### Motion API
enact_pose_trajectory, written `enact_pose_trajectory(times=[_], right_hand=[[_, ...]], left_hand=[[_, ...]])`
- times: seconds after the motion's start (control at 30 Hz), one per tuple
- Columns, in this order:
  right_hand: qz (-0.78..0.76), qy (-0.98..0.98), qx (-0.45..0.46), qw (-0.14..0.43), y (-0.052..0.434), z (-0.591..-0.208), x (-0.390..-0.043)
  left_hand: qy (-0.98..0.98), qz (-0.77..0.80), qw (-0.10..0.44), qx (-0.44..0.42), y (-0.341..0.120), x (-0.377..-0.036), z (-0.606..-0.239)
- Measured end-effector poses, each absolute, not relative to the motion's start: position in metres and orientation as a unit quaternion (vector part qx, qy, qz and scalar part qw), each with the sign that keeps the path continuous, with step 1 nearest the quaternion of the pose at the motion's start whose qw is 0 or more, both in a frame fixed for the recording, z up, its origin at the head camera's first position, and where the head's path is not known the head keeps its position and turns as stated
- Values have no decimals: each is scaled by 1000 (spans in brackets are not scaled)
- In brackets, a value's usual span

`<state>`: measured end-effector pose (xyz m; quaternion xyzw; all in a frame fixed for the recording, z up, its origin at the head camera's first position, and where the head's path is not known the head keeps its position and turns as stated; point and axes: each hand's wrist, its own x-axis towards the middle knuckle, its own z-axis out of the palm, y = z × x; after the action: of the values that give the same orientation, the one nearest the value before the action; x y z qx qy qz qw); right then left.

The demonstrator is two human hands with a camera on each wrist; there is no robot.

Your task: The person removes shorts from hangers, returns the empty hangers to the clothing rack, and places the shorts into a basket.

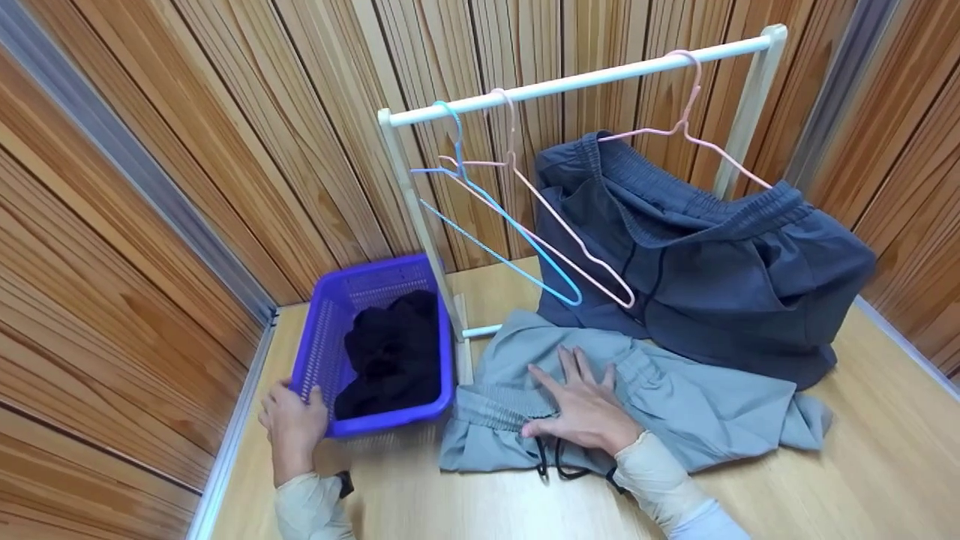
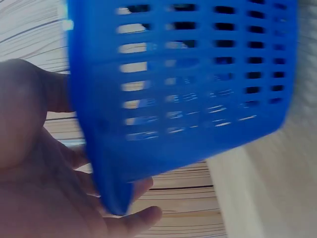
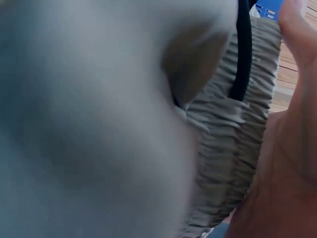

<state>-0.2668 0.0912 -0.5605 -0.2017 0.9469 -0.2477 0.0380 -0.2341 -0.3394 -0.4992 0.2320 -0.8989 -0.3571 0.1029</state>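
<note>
My left hand (image 1: 295,424) grips the near left corner of a purple plastic basket (image 1: 394,421), thumb at the rim and fingers around the outside. In the left wrist view the slotted basket wall (image 2: 183,114) fills much of the picture and looks blue. Black cloth (image 1: 394,360) lies bunched inside the basket. My right hand (image 1: 589,412) rests with spread fingers on light grey shorts (image 1: 720,405), which lie on the table with the waistband toward the basket. The right wrist view shows the gathered waistband (image 3: 223,158) and a black drawstring (image 3: 242,54) close up.
A white rack (image 1: 585,81) stands behind the grey shorts. Dark blue shorts (image 1: 720,277) hang there from a pink hanger (image 1: 682,127). A blue hanger (image 1: 517,225) and another pink hanger (image 1: 570,232) hang bare at its left. Wood-patterned walls (image 1: 187,150) enclose the table (image 1: 405,495).
</note>
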Motion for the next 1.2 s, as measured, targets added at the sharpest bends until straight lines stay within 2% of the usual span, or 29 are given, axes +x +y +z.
enact_pose_trajectory(times=[0.13,0.57,1.2], right_hand=[[-237,950,-200,47,90,-560,-268],[-239,947,-184,113,89,-565,-271],[-196,955,-211,65,82,-567,-266]], left_hand=[[-892,-371,97,239,-340,-234,-507],[-886,-346,163,263,-337,-235,-522],[-885,-354,164,256,-344,-237,-519]])
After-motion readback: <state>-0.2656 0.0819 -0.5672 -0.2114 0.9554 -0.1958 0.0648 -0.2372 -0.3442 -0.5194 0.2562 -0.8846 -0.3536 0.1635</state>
